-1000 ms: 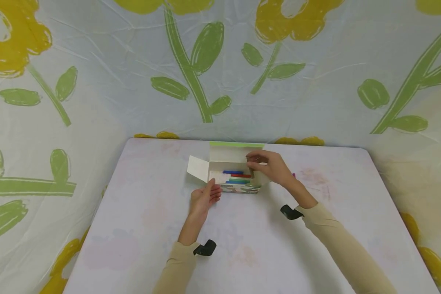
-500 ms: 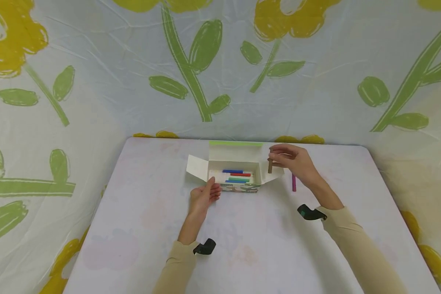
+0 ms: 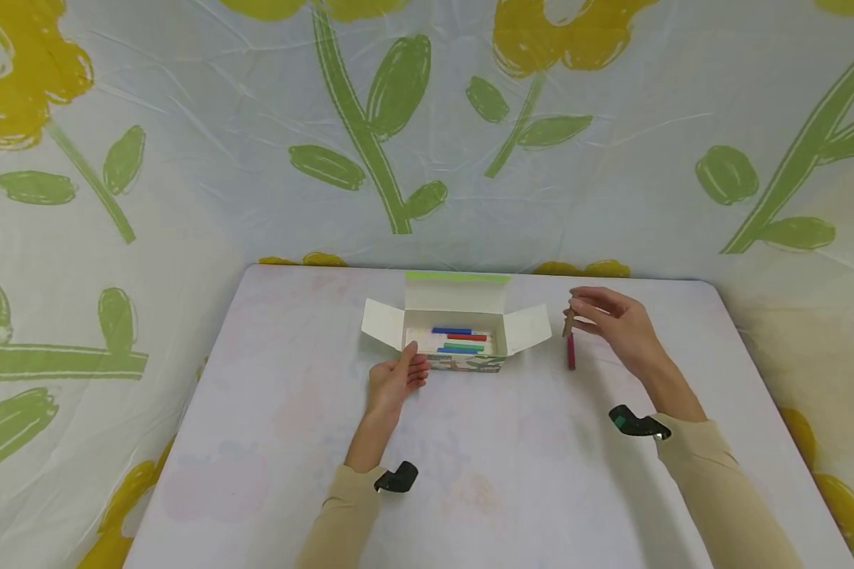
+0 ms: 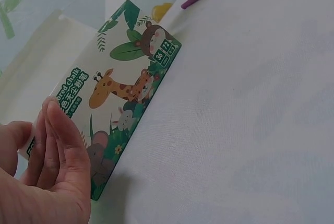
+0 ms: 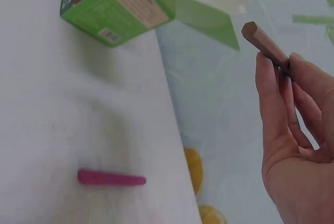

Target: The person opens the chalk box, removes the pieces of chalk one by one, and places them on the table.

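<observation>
An opened cardboard chalk box (image 3: 470,363) with animal pictures stands on the table. Inside it lie several chalk sticks, among them a blue stick (image 3: 451,331), a red stick (image 3: 466,337) and a green stick (image 3: 464,346). My left hand (image 3: 391,387) holds the box at its front left corner, thumb at the rim and fingers against the front. To the right of the box, my right hand (image 3: 622,328) pinches a brown chalk stick (image 5: 266,44) between thumb and fingertips, raised off the table. Just below that stick, a purple chalk stick (image 3: 571,352) lies on the table.
The box's side flaps, a left flap (image 3: 383,324) and a right flap (image 3: 528,328), spread outward, and its lid (image 3: 458,294) stands up at the back. A flower-printed cloth (image 3: 256,158) hangs behind the pale table (image 3: 292,442).
My right hand has carried the brown chalk stick out of the box and rightward, past the right flap to above the purple stick. My left hand stays at the box.
</observation>
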A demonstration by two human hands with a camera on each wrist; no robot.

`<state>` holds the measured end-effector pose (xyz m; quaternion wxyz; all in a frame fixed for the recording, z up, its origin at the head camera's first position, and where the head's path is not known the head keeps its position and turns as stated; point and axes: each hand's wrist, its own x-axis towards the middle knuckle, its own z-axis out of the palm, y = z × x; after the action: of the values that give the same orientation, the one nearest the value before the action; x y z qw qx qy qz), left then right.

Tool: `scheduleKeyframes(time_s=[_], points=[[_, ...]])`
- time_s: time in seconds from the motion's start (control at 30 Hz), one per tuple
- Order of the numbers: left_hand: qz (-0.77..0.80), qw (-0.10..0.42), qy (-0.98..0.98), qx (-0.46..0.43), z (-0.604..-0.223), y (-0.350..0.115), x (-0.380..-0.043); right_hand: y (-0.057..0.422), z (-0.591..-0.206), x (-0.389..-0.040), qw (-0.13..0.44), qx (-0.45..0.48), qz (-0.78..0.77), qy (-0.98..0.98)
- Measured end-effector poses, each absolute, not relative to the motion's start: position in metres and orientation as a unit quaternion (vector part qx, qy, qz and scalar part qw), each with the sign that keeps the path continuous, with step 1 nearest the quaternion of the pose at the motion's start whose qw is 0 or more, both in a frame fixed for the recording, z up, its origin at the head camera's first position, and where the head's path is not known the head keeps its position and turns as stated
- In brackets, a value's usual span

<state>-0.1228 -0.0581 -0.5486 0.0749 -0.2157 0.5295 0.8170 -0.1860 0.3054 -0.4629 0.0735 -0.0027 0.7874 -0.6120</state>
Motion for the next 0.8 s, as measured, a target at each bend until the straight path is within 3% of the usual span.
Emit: scheduleKeyframes(time_s=[0.3, 0.8], points=[[0.815, 0.069, 0.53, -0.222, -0.55, -0.06, -0.122, 0.335, -0.486, -0.181, 0.082, 0.023, -0.634, 0.768], [0.814, 0.069, 0.534, -0.22, -0.551, -0.057, -0.123, 0.358, -0.527, -0.177, 0.097, 0.05, -0.536, 0.837]])
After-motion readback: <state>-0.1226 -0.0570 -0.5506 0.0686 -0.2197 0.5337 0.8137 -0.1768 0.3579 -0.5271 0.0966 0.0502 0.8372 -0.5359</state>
